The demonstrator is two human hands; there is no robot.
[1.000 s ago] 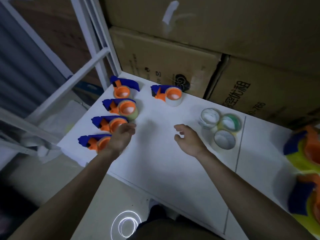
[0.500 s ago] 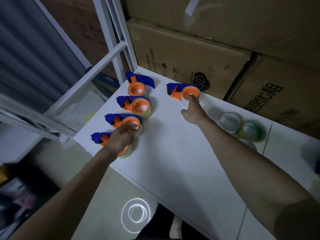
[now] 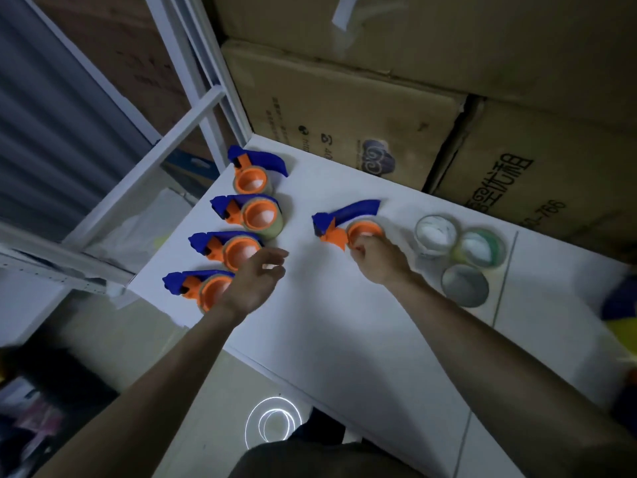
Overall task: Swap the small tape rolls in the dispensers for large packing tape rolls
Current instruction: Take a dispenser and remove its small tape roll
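Note:
Several blue-and-orange tape dispensers lie on the white table [image 3: 344, 332]. A column of them at the left runs from the farthest dispenser [image 3: 253, 172] to the nearest dispenser [image 3: 203, 288]. A separate dispenser [image 3: 348, 224] lies in the middle, and my right hand [image 3: 377, 257] grips its orange hub from the near side. My left hand [image 3: 255, 281] hovers with loosely spread fingers over the two nearest dispensers of the column, holding nothing. Three loose tape rolls sit at the right: a clear roll [image 3: 436, 234], a green roll [image 3: 479, 248] and a grey roll [image 3: 465, 284].
Stacked cardboard boxes [image 3: 344, 115] stand along the table's far edge. A white metal shelf frame [image 3: 193, 108] rises at the far left corner. More blue, orange and yellow dispenser parts [image 3: 620, 305] show at the right edge. The table's near-left edge drops to the floor.
My right hand pulled back from the far side of the middle dispenser and now grips its hub; that dispenser has turned. My left hand shifted slightly right, fingers spread.

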